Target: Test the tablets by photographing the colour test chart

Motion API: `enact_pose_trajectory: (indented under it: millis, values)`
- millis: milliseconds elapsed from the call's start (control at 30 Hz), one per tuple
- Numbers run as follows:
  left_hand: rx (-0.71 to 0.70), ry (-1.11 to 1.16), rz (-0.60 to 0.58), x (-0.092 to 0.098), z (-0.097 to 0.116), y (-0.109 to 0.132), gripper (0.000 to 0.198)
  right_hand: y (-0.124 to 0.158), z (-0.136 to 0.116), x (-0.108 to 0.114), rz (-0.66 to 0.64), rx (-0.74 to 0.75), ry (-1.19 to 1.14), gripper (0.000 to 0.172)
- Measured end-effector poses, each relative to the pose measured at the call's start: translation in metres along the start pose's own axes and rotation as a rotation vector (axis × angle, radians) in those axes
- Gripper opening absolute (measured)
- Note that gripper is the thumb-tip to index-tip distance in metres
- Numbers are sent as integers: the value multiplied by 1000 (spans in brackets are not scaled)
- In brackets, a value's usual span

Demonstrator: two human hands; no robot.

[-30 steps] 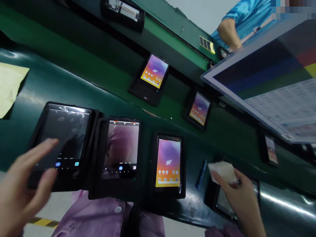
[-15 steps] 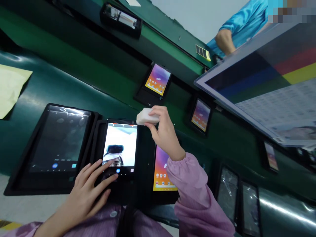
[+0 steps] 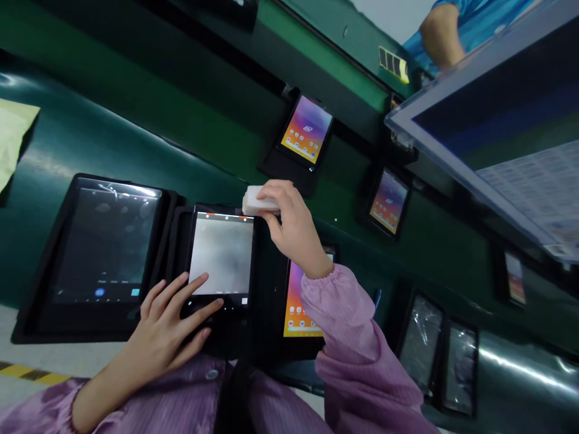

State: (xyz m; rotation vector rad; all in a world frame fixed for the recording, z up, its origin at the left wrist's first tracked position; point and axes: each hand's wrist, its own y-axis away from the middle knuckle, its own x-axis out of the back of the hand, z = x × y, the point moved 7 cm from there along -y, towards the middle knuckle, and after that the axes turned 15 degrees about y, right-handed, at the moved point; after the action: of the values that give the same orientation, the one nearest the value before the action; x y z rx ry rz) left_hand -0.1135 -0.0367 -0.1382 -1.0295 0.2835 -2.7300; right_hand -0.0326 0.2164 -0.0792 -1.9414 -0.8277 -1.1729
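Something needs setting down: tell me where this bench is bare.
Bare: glossy green bench between the yellow paper sheet and the dark-screened black tablet; also right of two film-covered black panels. Crowded: around the pale-screened black tablet, the left hand over its lower edge, the right hand gripping a white block by its upper right corner.

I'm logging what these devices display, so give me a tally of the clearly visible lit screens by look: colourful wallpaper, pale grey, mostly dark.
Colourful wallpaper screens: 4
Pale grey screen: 1
Mostly dark screen with a blue button: 1
Total: 6
Not counted: the device cut off at the top edge.
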Motion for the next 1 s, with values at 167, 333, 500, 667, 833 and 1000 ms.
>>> enact_pose_trajectory:
  millis: [167,333,500,667,833,1000]
  values:
    - [-5,-37,-18,1,0,-1,32,0,0,0,5,-4,-8,39]
    - [-63,-88,-49,3,1,1,33,0,0,0,16,-18,-17,38]
    - [-65,-193,14,38,-24,20,48,1,1,-3,13,-44,-13,33]
    - [-2,-260,185,96,-66,48,40,-1,0,2,10,-41,36,34]
    - [-30,-404,287,114,-83,68,36,-22,-21,11,31,-10,82,41]
    - [16,-403,288,108,-96,75,38,-55,-77,-8,56,118,-9,40]
